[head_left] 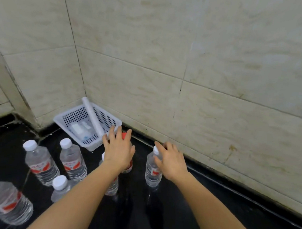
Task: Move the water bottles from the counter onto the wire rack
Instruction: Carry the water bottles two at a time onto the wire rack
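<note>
Both hands reach forward over black surface. Left hand fingers spread over red-capped bottle, grip unclear. Right hand fingers apart beside white-capped bottle. More bottles stand left, near basket.

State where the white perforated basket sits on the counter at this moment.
In the head view, the white basket sits tilted in the back corner of the black counter against the tiled wall, just beyond and left of the left hand.
</note>
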Available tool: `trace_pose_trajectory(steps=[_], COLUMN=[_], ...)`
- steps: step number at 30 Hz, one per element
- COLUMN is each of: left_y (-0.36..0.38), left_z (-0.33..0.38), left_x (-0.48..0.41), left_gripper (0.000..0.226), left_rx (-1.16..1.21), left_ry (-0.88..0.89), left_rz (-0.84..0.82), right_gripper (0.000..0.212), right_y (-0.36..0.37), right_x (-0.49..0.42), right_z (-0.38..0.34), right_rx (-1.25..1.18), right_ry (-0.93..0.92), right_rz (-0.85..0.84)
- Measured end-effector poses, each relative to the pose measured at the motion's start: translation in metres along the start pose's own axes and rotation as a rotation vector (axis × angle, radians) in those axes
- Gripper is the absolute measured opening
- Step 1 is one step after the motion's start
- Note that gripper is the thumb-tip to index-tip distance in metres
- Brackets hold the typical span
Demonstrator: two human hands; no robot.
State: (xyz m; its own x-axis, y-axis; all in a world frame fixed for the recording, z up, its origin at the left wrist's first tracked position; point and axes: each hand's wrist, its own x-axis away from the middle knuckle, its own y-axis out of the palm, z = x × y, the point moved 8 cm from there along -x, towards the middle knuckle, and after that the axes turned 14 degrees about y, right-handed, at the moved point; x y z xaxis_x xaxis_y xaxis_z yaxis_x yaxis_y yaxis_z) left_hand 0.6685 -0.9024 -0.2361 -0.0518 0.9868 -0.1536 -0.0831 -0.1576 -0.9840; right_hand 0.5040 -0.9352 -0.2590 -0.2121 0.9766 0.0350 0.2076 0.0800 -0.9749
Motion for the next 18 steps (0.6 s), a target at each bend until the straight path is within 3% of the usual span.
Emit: trace_pose_trajectory(steps=[4,14,18], left_y=[0.018,0.012,0.011], left_z=[-0.018,-0.032,-0.023], left_x=[-0.026,-0.026,-0.026], left_gripper=[0.050,0.011,0.015], left_rx=[-0.034,0.109,0.098], left_ry=[0.010,0.184,0.280], left_rz=[-0.148,-0.064,-0.097], right_gripper=[0.050,0.037,0.028], right_y=[0.002,0.002,0.003], right_x=[-0.011,0.003,0.020], right_z=[0.005,-0.013,-0.007], right_rx=[0.008,-0.066,-0.180], right_ry=[-0.015,0.054,0.180], right_rz=[-0.001,0.039,0.055])
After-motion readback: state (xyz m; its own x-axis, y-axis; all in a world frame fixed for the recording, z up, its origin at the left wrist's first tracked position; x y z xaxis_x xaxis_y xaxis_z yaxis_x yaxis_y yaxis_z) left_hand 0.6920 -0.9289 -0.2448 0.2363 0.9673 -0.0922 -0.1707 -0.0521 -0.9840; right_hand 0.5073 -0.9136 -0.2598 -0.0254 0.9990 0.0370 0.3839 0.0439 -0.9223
